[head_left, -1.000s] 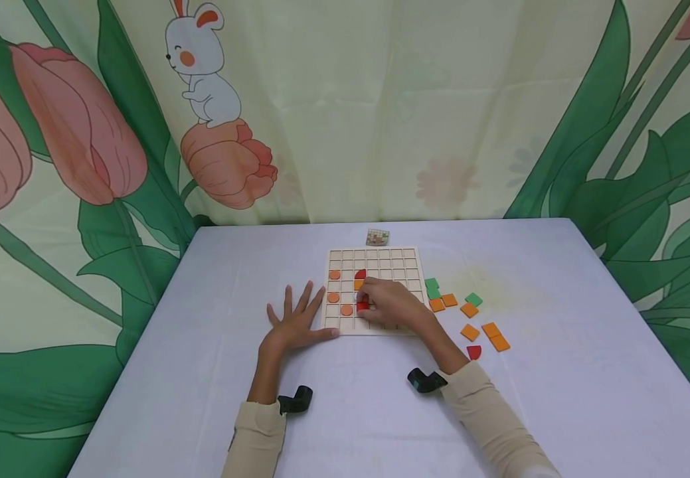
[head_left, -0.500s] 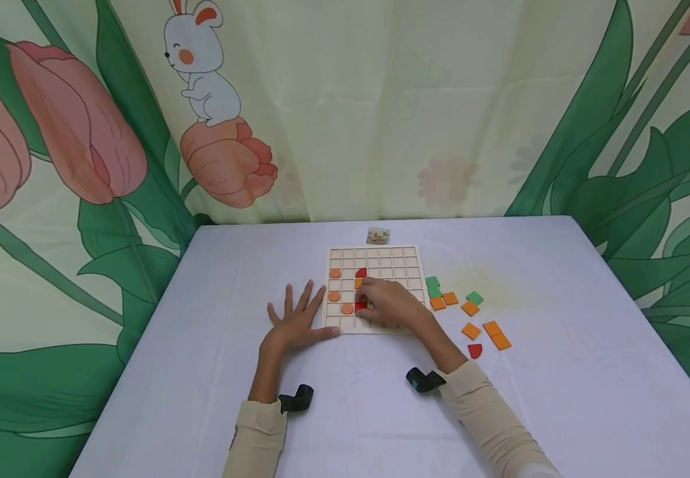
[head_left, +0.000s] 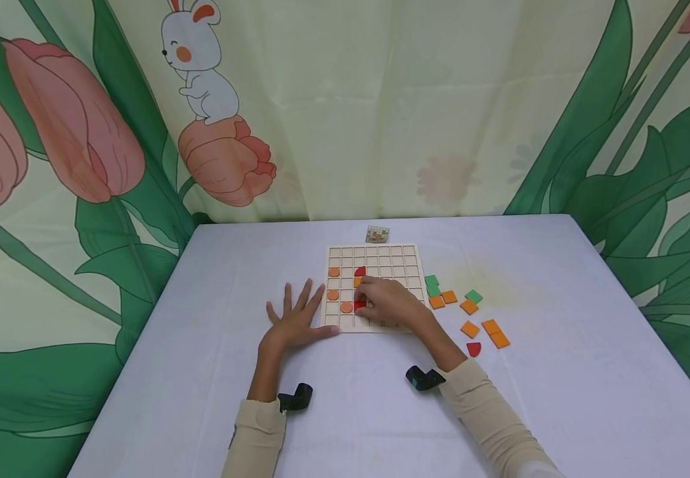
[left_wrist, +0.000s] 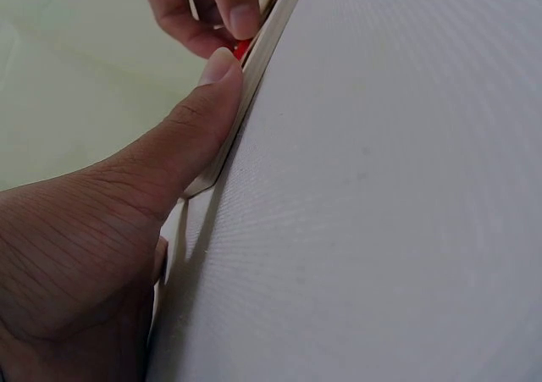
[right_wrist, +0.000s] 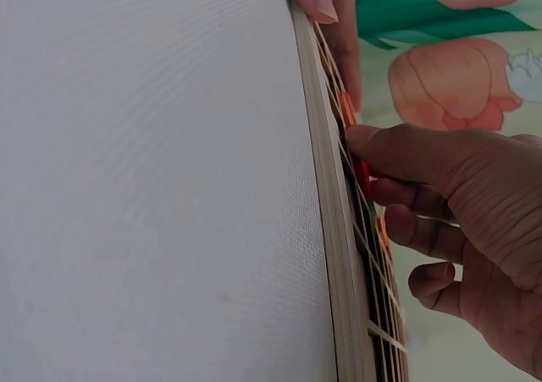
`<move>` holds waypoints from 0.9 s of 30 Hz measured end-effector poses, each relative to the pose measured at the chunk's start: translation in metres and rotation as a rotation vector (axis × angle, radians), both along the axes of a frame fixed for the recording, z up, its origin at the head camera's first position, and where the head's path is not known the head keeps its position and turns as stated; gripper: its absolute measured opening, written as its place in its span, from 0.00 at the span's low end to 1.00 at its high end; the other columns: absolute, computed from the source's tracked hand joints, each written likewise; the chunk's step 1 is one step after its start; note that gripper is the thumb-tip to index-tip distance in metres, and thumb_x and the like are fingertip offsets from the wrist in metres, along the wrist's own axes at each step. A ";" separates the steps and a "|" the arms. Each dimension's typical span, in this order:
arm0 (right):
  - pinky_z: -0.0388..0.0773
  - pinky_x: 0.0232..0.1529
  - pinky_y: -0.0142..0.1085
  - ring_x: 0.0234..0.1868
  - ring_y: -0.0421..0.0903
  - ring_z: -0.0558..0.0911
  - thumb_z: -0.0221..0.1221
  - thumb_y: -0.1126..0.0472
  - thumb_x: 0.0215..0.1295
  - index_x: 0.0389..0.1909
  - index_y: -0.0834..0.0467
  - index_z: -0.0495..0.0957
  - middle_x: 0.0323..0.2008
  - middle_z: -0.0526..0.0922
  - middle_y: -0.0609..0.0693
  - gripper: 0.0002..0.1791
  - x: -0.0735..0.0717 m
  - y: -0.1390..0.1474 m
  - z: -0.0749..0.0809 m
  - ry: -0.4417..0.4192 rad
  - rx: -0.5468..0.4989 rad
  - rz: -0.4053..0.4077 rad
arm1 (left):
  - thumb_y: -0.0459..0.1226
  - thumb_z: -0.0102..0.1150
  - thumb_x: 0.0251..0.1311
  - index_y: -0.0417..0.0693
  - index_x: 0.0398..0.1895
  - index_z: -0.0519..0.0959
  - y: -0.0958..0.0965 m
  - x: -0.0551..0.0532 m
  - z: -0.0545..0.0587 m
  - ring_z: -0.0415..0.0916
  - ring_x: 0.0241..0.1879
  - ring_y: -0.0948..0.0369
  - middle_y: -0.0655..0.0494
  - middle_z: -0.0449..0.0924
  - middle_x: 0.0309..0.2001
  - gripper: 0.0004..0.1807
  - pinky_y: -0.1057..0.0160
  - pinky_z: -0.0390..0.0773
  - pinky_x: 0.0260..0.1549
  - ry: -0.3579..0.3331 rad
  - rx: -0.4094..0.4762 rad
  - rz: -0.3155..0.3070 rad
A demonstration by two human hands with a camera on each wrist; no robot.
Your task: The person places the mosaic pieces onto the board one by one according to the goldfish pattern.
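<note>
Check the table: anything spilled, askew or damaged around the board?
A faint yellowish patch discolours the white cloth right of the grid board, by the green tiles. It looks like a stain; whether it's wet, I can't tell. Nothing else stands out.

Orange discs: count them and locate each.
3: upper disc and lower disc in the leftmost column of the board, third disc one column right, one row down. The right hand may hide more.

Board: pale wood, matt. Desk under board: finely woven cloth. Tiles right of board: smooth. Curtain beyond board: soft-creased, cloth-like.
</note>
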State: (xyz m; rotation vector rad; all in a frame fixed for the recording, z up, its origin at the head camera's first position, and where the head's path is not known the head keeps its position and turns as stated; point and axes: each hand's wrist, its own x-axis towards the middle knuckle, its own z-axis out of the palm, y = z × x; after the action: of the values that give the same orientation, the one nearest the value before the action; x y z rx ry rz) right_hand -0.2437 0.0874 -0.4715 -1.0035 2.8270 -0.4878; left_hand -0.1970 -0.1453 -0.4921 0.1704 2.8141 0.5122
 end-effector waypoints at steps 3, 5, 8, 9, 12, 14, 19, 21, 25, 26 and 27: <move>0.73 0.37 0.32 0.34 0.40 0.73 0.66 0.50 0.61 0.43 0.53 0.83 0.39 0.78 0.43 0.14 0.000 0.000 0.001 -0.010 -0.010 -0.001 | 0.70 0.57 0.51 0.67 0.79 0.44 0.001 0.000 0.001 0.17 0.76 0.41 0.56 0.30 0.80 0.55 0.23 0.25 0.62 0.005 0.004 0.000; 0.73 0.37 0.32 0.34 0.40 0.73 0.66 0.50 0.61 0.43 0.53 0.83 0.39 0.77 0.43 0.14 0.000 0.001 0.001 -0.011 -0.011 -0.002 | 0.70 0.57 0.51 0.66 0.79 0.44 0.001 0.001 0.002 0.17 0.76 0.41 0.56 0.31 0.80 0.56 0.23 0.25 0.61 0.008 0.004 -0.003; 0.73 0.38 0.32 0.35 0.40 0.74 0.66 0.50 0.62 0.44 0.53 0.83 0.40 0.78 0.43 0.14 -0.001 0.001 0.000 -0.013 -0.010 -0.002 | 0.70 0.57 0.51 0.66 0.79 0.44 0.001 0.000 0.003 0.18 0.76 0.41 0.56 0.31 0.80 0.56 0.23 0.25 0.61 0.011 -0.002 -0.005; 0.73 0.38 0.32 0.35 0.40 0.74 0.66 0.50 0.62 0.44 0.53 0.83 0.41 0.78 0.44 0.14 -0.001 0.001 0.000 -0.011 -0.009 -0.001 | 0.70 0.57 0.51 0.66 0.79 0.44 0.001 0.000 0.003 0.17 0.76 0.41 0.56 0.31 0.80 0.56 0.23 0.26 0.61 0.012 -0.003 -0.005; 0.74 0.38 0.32 0.35 0.40 0.74 0.66 0.50 0.61 0.44 0.54 0.84 0.42 0.79 0.44 0.15 -0.001 0.001 0.000 -0.006 -0.010 0.003 | 0.69 0.57 0.51 0.66 0.79 0.44 0.001 0.000 0.003 0.17 0.76 0.41 0.56 0.31 0.80 0.56 0.23 0.25 0.62 0.006 -0.007 -0.003; 0.74 0.38 0.32 0.35 0.40 0.74 0.67 0.50 0.61 0.44 0.54 0.84 0.43 0.80 0.45 0.15 0.000 0.002 0.001 -0.003 -0.013 0.002 | 0.70 0.57 0.50 0.66 0.79 0.44 0.001 0.000 0.003 0.17 0.76 0.41 0.56 0.30 0.80 0.56 0.23 0.25 0.62 -0.001 -0.009 -0.001; 0.74 0.39 0.32 0.35 0.40 0.74 0.67 0.51 0.61 0.45 0.54 0.84 0.42 0.79 0.45 0.15 0.001 0.002 0.001 -0.004 -0.022 0.002 | 0.69 0.58 0.50 0.66 0.79 0.44 0.001 0.000 0.003 0.17 0.76 0.40 0.55 0.31 0.80 0.56 0.23 0.26 0.61 -0.004 -0.001 0.000; 0.75 0.39 0.32 0.35 0.40 0.75 0.67 0.51 0.61 0.45 0.55 0.84 0.43 0.80 0.45 0.16 0.001 0.002 0.002 -0.004 -0.023 0.002 | 0.69 0.58 0.50 0.66 0.79 0.44 0.001 0.000 0.003 0.17 0.76 0.40 0.55 0.31 0.80 0.56 0.23 0.26 0.61 -0.002 0.001 0.000; 0.76 0.40 0.32 0.35 0.40 0.75 0.67 0.50 0.61 0.45 0.55 0.84 0.44 0.80 0.45 0.16 0.001 0.004 0.002 -0.008 -0.026 0.001 | 0.69 0.57 0.50 0.66 0.79 0.44 0.001 0.001 0.003 0.17 0.76 0.40 0.56 0.31 0.80 0.56 0.23 0.26 0.62 -0.002 -0.005 0.000; 0.76 0.40 0.32 0.36 0.39 0.75 0.67 0.50 0.61 0.45 0.54 0.84 0.44 0.80 0.44 0.16 0.001 0.005 0.002 -0.014 -0.036 -0.001 | 0.69 0.57 0.50 0.66 0.79 0.43 0.001 0.001 0.002 0.17 0.76 0.41 0.56 0.30 0.80 0.56 0.23 0.26 0.62 -0.004 -0.007 0.001; 0.77 0.40 0.32 0.36 0.39 0.76 0.67 0.50 0.61 0.45 0.54 0.84 0.44 0.80 0.44 0.15 0.001 0.006 0.002 -0.023 -0.045 -0.006 | 0.69 0.57 0.50 0.66 0.79 0.43 0.001 0.001 0.002 0.17 0.76 0.41 0.56 0.30 0.80 0.56 0.23 0.26 0.62 -0.004 -0.008 0.002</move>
State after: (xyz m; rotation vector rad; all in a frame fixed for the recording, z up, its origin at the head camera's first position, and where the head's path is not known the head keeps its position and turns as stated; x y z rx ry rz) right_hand -0.2422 0.0932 -0.4694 -0.9903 2.8114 -0.5632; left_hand -0.1960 -0.1439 -0.4897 0.1653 2.8122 0.5006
